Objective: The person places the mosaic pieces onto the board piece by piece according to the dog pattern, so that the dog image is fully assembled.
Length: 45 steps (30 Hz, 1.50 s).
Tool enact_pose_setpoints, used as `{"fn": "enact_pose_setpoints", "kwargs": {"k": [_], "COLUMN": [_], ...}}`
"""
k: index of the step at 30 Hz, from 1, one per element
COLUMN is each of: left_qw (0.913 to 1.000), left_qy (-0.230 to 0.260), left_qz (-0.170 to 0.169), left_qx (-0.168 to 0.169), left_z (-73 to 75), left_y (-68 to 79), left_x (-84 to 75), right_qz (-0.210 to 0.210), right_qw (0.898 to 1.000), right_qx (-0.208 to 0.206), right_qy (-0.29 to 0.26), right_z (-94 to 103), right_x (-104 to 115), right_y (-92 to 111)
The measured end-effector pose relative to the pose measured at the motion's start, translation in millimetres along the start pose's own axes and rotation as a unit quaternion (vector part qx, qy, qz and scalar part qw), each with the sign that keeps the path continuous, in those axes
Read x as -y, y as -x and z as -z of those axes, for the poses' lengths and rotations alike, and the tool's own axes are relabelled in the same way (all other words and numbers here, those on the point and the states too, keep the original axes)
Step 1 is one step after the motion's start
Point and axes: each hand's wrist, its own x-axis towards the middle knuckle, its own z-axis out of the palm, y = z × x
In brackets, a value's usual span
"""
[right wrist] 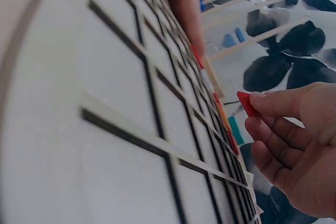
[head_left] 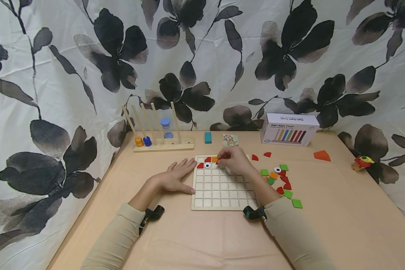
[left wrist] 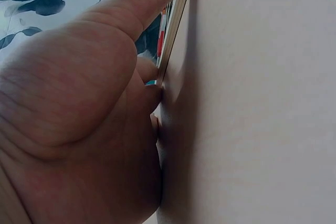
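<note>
A white grid board in a wooden frame lies on the table. My left hand rests flat along its left edge, fingers spread and thumb at the frame. In the right wrist view a small red piece is pinched between thumb and index finger of my right hand. That hand is over the board's top row. In the top left cells are a red quarter-round tile, an orange square tile, another red tile and a white eye disc. My right hand and forearm hide the board's upper right.
Several loose green, red and orange tiles lie right of the board. Behind it are a wooden peg stand, a blue sand timer, a teal block, a picture card and a box. A toy bird is far right.
</note>
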Motion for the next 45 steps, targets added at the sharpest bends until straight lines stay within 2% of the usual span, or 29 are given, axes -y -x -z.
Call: {"fn": "enact_pose_setpoints", "kwargs": {"k": [5,10,19,24,29,33,40,45], "left_qw": [1.0,1.0,1.0,1.0,1.0,1.0,1.0,1.0], "left_qy": [0.004,0.008,0.003,0.001,-0.001,-0.003,-0.007,0.002], "left_qz": [-0.001,0.002,-0.002,-0.003,0.001,0.0,-0.001,0.001], "left_qx": [-0.001,-0.001,-0.004,-0.002,-0.001,-0.005,-0.004,-0.003], "left_z": [0.6,1.2,1.8,1.9,2.2,2.2,2.5,3.2], "left_y": [0.8,1.6,1.9,1.9,2.0,2.5,3.1,4.9], "left_x": [-0.4,-0.9,-0.9,-0.6,-0.1,0.5,-0.1,-2.0], "right_qz": [0.009,0.001,-0.031,-0.022,-0.009,0.001,0.023,-0.02], "right_qw": [0.999,0.998,0.994,0.993,0.995,0.997,0.999,0.999], "right_qx": [-0.004,-0.008,0.025,0.038,0.036,0.036,0.02,0.024], "right_qy": [0.032,0.056,0.098,0.109,0.096,0.073,0.044,0.024], "right_z": [-15.6,-23.0,-20.9,-18.9,-14.0,5.3,77.3,122.1], "right_x": [-1,-2,2,1,-1,5,11,9], "right_y": [-3,-3,-1,-1,0,4,26,47]}}
